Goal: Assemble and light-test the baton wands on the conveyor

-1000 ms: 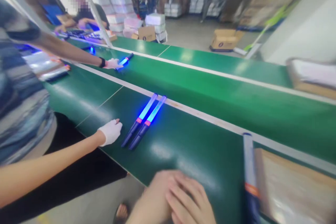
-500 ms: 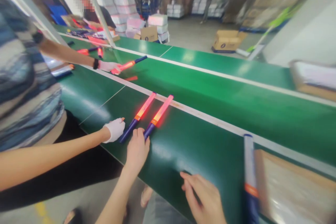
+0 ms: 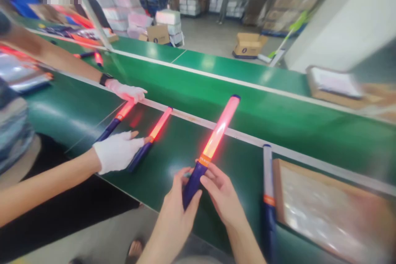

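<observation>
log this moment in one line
left hand: holds lit wand | right hand: at its handle | co-worker's near glove: at second lit wand | far glove: at third wand | unlit wand: beside box

1 unlit stick lies beside a shallow box on the green bench.

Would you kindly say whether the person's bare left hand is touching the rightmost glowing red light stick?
Touching: the head view shows the left hand gripping the light stick by its navy handle, thumb and fingers on opposite sides.
</observation>
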`<state>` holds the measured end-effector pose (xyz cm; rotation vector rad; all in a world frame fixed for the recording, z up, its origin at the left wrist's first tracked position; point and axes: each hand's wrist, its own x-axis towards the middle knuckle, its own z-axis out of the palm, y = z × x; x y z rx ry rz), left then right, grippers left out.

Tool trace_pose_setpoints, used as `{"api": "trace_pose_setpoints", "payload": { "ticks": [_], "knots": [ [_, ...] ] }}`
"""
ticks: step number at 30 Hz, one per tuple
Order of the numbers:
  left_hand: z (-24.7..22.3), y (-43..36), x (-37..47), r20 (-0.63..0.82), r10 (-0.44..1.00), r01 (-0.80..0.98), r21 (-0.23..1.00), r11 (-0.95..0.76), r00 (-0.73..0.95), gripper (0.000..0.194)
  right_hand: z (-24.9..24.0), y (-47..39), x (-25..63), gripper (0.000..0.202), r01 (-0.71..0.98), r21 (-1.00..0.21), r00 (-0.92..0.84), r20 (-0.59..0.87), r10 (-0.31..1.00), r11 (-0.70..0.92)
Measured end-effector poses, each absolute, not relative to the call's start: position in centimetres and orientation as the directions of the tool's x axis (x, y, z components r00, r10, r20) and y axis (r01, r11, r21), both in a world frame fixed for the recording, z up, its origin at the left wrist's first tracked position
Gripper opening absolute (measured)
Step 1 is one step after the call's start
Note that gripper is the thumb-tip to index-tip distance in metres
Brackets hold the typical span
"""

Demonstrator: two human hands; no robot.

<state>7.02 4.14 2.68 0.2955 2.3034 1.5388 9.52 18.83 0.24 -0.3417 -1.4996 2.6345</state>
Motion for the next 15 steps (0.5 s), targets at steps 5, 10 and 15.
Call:
{"api": "trace_pose_setpoints", "payload": {
  "ticks": [5, 10, 15],
  "knots": [
    [3.9, 4.4, 6.4, -0.341, 0.474, -0.236, 0.934, 0.268, -0.812, 0.074, 0.5, 19.8, 10.3, 0.049, 0.031, -0.851, -0.996, -0.068, 0.051, -0.524],
    [5.0, 5.5, 5.8, -0.377, 0.465, -0.276, 0.922, 0.271, -0.801, 0.07, 0.8, 20.4, 11.0, 0.04, -0.034, -0.933, -0.998, 0.015, 0.058, -0.357],
    [3.5, 6.0, 4.9, -0.362, 0.474, -0.207, 0.914, 0.348, -0.803, 0.076, 1.4, 21.2, 14.4, 0.046, 0.108, -0.932, -0.96, -0.008, 0.279, 0.347]
  ]
}}
